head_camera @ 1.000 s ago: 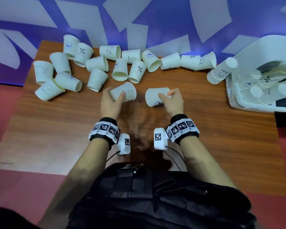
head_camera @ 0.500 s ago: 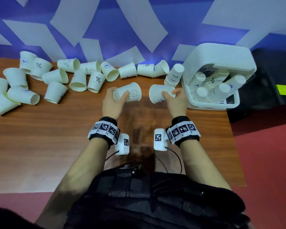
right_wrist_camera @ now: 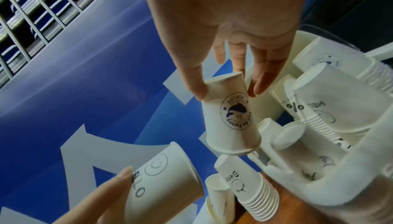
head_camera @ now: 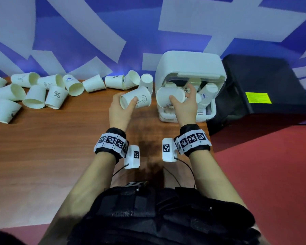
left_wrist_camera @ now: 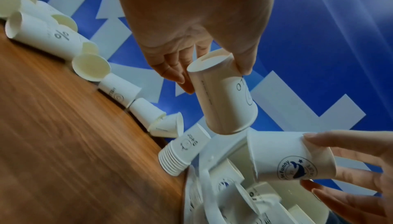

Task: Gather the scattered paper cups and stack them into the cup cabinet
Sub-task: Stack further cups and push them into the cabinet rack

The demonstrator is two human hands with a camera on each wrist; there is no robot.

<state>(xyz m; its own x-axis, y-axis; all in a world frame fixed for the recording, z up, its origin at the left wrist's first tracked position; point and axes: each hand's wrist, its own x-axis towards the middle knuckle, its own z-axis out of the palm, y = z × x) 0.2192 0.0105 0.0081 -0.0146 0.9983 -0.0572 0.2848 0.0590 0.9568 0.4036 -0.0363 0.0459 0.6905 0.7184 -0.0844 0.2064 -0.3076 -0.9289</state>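
A wooden table (head_camera: 60, 147) is covered along its far edge by scattered paper cups (head_camera: 34, 96) lying on their sides. The white cup cabinet (head_camera: 189, 68) is seated at the right end, with a nested cup stack (head_camera: 146, 82) just beside it.

A wooden table (head_camera: 42, 147) stands against a blue wall (head_camera: 95, 32) with big white shapes on it. To the right of the table there is a black box (head_camera: 265, 89) with a yellow label (head_camera: 258, 97). The floor (head_camera: 272, 165) is red. A metal grille (right_wrist_camera: 32, 9) is seen high in the right wrist view.
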